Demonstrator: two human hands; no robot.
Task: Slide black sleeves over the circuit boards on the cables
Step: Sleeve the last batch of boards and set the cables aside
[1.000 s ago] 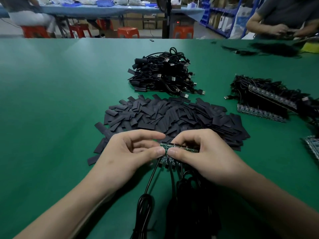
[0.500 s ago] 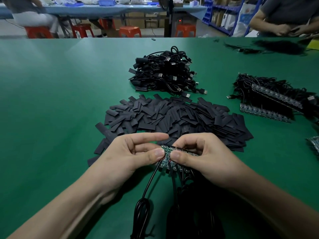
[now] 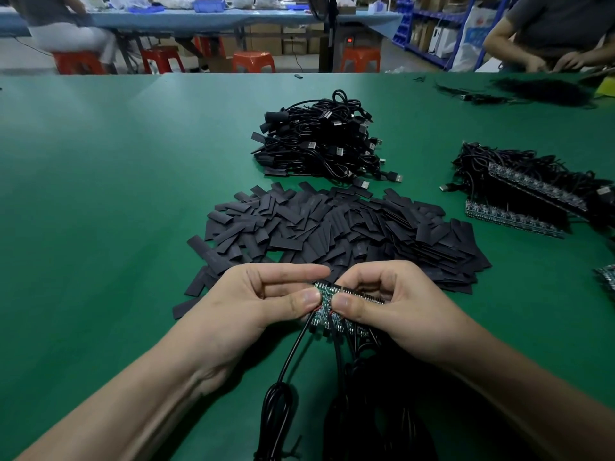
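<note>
A strip of joined green circuit boards (image 3: 327, 294) with black cables (image 3: 289, 357) hanging from it is held just above the green table (image 3: 100, 194). My left hand (image 3: 253, 304) pinches the strip's left end board between thumb and fingers. My right hand (image 3: 392, 311) pinches the strip right beside it, thumb tip almost touching the left thumb. Behind my hands lies a wide pile of flat black sleeves (image 3: 332, 227). The right part of the strip is hidden by my right hand.
A heap of sleeved black cables with USB plugs (image 3: 319, 141) sits beyond the sleeves. More board strips with cables (image 3: 525, 197) lie at the right. Coiled cables (image 3: 366, 410) trail toward me. Another person (image 3: 552, 38) works at the far right corner.
Both hands with the board strip have shifted slightly toward me. The grip looks the same.
</note>
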